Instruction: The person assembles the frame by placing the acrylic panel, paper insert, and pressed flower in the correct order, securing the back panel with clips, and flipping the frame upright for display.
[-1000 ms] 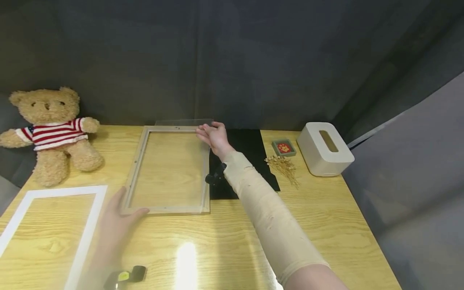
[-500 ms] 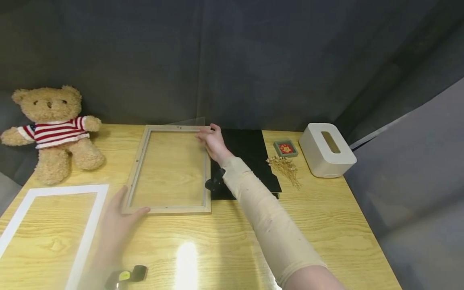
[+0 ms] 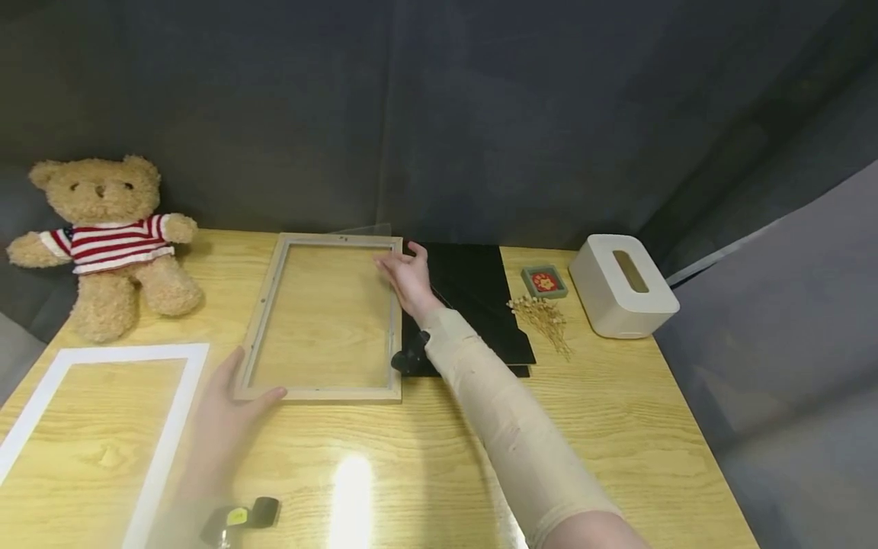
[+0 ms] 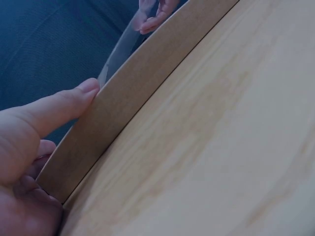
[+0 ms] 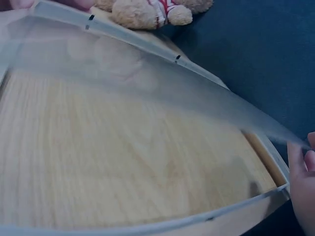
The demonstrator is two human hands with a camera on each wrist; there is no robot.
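A pale wooden picture frame lies on the table with its inner groove facing up. My left hand holds its near left corner; in the left wrist view the thumb presses the frame's upper edge while the fingers sit lower round the corner. Over the frame, a clear sheet slants across the opening, raised at the right and low at the left. My right hand pinches the sheet's edge near the far right corner. A small triangle of the sheet pokes out past the frame's back edge.
Black boards lie right of the frame. Beyond them are a small grey tile with a red design, dried flowers and a white tissue box. A white mat border and a teddy bear are left.
The clear sheet has turned and shifted, so less of it overhangs the frame's back edge. My right hand has moved slightly towards me. The left hand keeps its hold on the corner.
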